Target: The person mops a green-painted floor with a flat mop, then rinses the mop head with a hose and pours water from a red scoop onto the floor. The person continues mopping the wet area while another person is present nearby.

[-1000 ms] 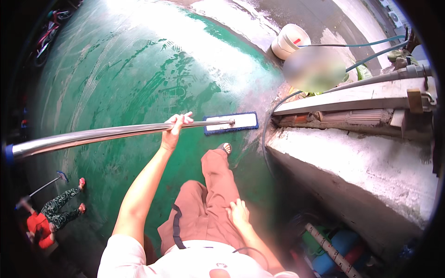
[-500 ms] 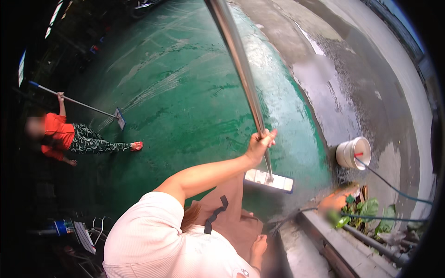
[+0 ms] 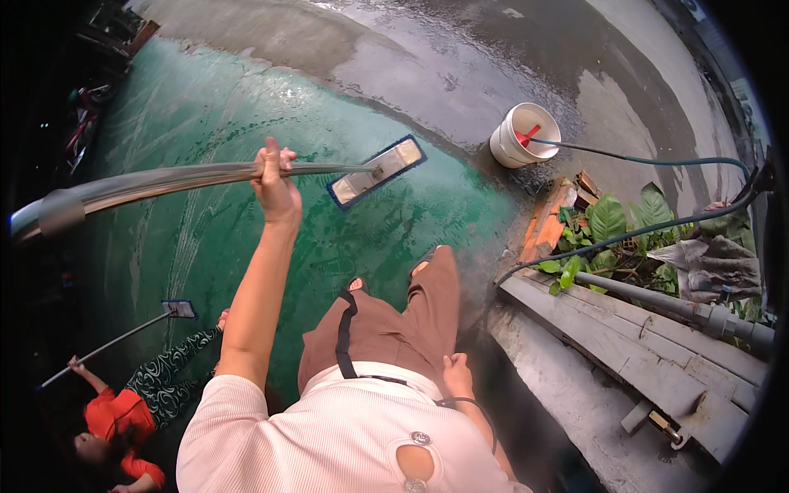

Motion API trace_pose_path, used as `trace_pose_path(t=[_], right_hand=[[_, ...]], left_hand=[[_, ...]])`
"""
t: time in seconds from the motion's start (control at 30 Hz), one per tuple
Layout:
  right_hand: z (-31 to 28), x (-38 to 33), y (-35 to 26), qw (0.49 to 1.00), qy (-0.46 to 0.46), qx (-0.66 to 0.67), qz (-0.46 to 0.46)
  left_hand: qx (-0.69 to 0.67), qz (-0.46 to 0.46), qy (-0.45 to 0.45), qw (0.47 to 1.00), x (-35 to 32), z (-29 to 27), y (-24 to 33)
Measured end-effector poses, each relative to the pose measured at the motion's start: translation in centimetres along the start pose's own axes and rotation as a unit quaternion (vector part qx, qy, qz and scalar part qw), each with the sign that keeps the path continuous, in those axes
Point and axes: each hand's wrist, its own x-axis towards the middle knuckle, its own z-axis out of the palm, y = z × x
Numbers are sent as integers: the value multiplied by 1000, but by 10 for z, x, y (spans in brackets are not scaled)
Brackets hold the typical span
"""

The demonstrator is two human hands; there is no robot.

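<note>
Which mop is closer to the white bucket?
The mop in the wearer's left hand; the other mop, held by the co-worker in red, is farther left, away from the bucket.

A: Specify the floor surfaces.
B: Centre: green floor [image 3: 197, 238], glossy, with pale streaks at left. Far side: grey concrete ground [image 3: 403, 70], partly wet.
A: Specify the right-hand boundary.
B: Low ledge [image 3: 567, 403], pale and rough; grey pipe [image 3: 657, 297] and leafy plants [image 3: 608, 220] on its far side.
A: Lighting?
B: Bright at far side; left side dim.
</note>
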Motion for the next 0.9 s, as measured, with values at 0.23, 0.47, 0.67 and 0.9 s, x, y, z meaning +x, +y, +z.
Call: trace_pose_path(t=[0.23, 0.47, 0.67, 0.9], right_hand=[[-33, 144, -43, 915, 71, 56, -394], [-7, 194, -106, 898, -111, 191, -381], [-88, 222, -136, 711, -605, 188, -304], [-127, 424, -196, 784, -548, 275, -98]], left_hand=[[-3, 22, 58, 998, 26, 85, -12], [-17, 19, 63, 998, 63, 112, -47], [-27, -4, -8, 1000, 91, 149, -79], [-149, -110, -82, 979, 117, 175, -115]])
